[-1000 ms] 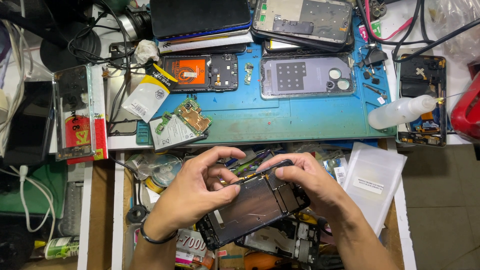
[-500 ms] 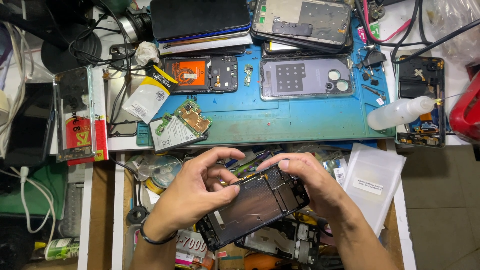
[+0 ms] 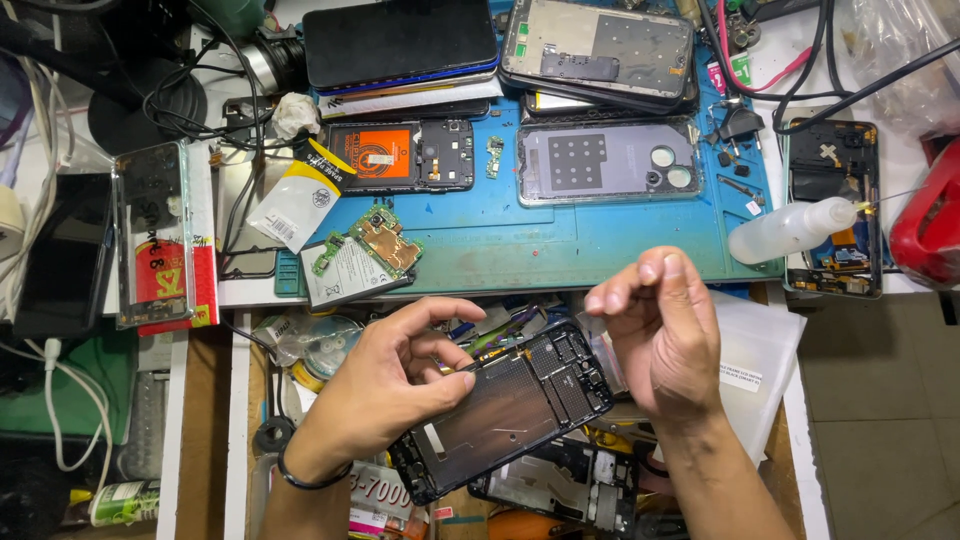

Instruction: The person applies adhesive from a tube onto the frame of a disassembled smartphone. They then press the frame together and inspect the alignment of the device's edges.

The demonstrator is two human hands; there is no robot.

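My left hand [image 3: 390, 390] grips a stripped black phone frame [image 3: 510, 410] by its long upper edge, thumb on the inner face. The frame lies tilted, low in front of me, over a cluttered drawer. My right hand [image 3: 665, 340] is lifted off the frame, just above its right end. Its fingertips are pinched together, and I cannot make out anything between them. A black band sits on my left wrist.
A blue work mat [image 3: 560, 245] lies beyond my hands with a green circuit board [image 3: 385, 240], an open phone with an orange part [image 3: 400, 155] and a grey back cover [image 3: 600, 160]. A clear squeeze bottle [image 3: 790, 230] lies at its right edge. Another opened phone [image 3: 560, 485] lies under the frame.
My right hand has let go of the frame's right end and risen with its fingertips pinched. My left hand still holds the frame in about the same place.
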